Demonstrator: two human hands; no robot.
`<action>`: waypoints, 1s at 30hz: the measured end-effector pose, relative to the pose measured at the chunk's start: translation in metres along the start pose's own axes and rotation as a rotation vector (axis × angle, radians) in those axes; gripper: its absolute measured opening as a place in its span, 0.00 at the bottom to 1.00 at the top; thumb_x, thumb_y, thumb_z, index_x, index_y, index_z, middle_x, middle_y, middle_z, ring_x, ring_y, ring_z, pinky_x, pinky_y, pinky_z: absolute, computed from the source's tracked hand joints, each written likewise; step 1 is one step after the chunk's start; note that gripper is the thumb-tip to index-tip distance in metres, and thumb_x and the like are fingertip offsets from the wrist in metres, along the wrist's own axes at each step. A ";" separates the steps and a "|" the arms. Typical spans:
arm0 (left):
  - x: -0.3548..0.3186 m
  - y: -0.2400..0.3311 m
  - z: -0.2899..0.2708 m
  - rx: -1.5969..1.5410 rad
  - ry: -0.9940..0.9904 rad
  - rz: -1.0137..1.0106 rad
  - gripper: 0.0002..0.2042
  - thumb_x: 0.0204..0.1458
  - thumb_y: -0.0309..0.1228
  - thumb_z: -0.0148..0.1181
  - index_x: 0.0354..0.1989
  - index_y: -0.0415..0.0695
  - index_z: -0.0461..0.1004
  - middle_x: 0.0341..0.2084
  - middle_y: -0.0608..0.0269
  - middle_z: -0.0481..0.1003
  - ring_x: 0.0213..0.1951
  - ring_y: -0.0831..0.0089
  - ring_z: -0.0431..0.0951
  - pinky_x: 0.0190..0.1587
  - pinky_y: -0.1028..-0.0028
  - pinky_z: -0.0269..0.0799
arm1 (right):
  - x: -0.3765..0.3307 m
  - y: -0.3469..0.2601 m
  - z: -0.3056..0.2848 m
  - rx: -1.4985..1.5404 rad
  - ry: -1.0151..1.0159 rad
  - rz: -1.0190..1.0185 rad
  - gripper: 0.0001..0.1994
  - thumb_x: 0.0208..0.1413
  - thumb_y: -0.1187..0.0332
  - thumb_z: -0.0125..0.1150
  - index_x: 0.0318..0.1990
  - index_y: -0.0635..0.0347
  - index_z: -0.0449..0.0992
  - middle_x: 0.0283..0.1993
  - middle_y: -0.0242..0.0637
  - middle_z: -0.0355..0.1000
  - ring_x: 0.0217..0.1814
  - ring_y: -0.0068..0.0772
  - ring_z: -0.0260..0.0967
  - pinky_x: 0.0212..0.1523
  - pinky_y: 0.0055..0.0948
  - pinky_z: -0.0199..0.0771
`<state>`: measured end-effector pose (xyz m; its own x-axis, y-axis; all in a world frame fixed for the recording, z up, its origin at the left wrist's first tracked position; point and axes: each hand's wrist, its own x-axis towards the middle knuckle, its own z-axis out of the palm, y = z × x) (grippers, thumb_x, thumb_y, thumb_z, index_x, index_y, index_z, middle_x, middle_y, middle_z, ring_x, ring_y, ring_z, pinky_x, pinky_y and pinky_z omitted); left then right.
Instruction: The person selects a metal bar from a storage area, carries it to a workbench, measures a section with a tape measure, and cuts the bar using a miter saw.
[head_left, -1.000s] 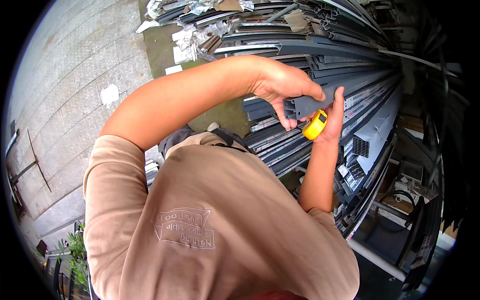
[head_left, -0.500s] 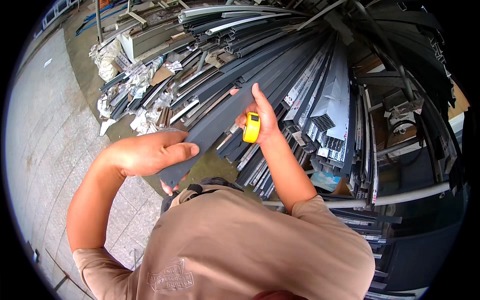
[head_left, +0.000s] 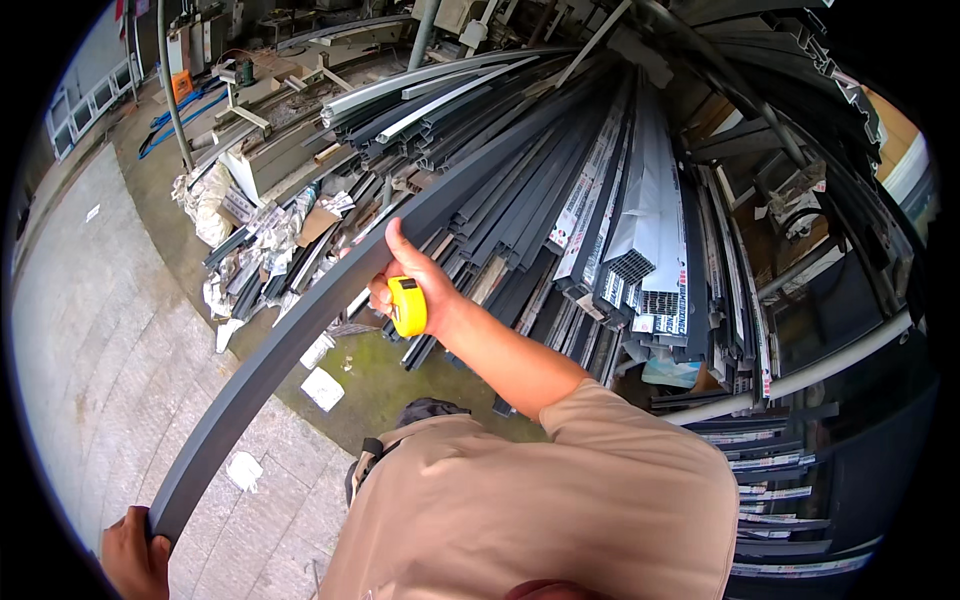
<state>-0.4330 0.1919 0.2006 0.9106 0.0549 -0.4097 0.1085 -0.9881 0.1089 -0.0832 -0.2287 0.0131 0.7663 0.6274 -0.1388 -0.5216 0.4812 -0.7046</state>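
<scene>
A long dark grey bar (head_left: 290,345) slants across in front of the person, from the lower left up toward a big stack of similar bars (head_left: 500,225), where its far part runs in over the others and I can't pick out its end. The left hand (head_left: 135,565) grips the near end, thumb on one side and fingers on the other, low at the left. The right hand (head_left: 430,285) is farther up the bar, its thumb pointing up against the bar's side; its fingers are curled round a yellow tape measure (head_left: 408,306) in the palm, and how firmly they press the bar I can't tell. The right arm reaches out from a tan shirt (head_left: 540,490).

To the right of the stack's middle lie white-wrapped bars (head_left: 645,225), some with gridded ends. To the left of the stack, crumpled plastic wrapping (head_left: 205,212) is heaped among offcuts. Below the bar, a white scrap (head_left: 243,471) lies on grey paving (head_left: 90,330). Farther off, at the upper left, a blue hose (head_left: 180,120) lies on the ground.
</scene>
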 end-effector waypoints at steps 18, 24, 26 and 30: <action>0.114 0.038 0.026 0.316 0.945 -0.203 0.15 0.50 0.36 0.74 0.40 0.48 0.73 0.31 0.64 0.75 0.37 0.63 0.81 0.43 0.63 0.76 | 0.072 0.058 0.103 0.021 -0.483 0.119 0.39 0.79 0.36 0.36 0.61 0.67 0.81 0.42 0.43 0.83 0.25 0.29 0.69 0.27 0.29 0.77; 0.035 -0.049 0.024 0.467 1.025 -0.377 0.20 0.46 0.37 0.78 0.43 0.48 0.74 0.36 0.63 0.78 0.45 0.60 0.84 0.52 0.60 0.78 | 0.105 0.013 0.086 -0.065 -0.520 -0.149 0.38 0.78 0.41 0.49 0.78 0.68 0.64 0.49 0.47 0.83 0.23 0.25 0.66 0.25 0.25 0.73; -0.014 -0.095 0.033 0.515 1.018 -0.463 0.21 0.49 0.36 0.78 0.48 0.48 0.74 0.39 0.62 0.79 0.49 0.59 0.84 0.55 0.59 0.78 | 0.133 -0.017 0.045 -0.127 -0.619 -0.207 0.39 0.78 0.42 0.50 0.80 0.67 0.59 0.51 0.50 0.82 0.21 0.24 0.68 0.23 0.24 0.76; -0.088 -0.205 0.052 0.595 1.010 -0.581 0.21 0.53 0.34 0.76 0.52 0.47 0.73 0.45 0.61 0.81 0.53 0.57 0.83 0.60 0.59 0.76 | 0.139 -0.033 0.009 -0.076 -0.529 -0.301 0.43 0.78 0.44 0.52 0.83 0.70 0.50 0.44 0.44 0.76 0.22 0.21 0.59 0.27 0.25 0.65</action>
<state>-0.5565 0.3819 0.1674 0.7142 0.3177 0.6237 0.6296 -0.6810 -0.3740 0.0373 -0.1516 0.0239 0.5756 0.6990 0.4245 -0.2681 0.6517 -0.7095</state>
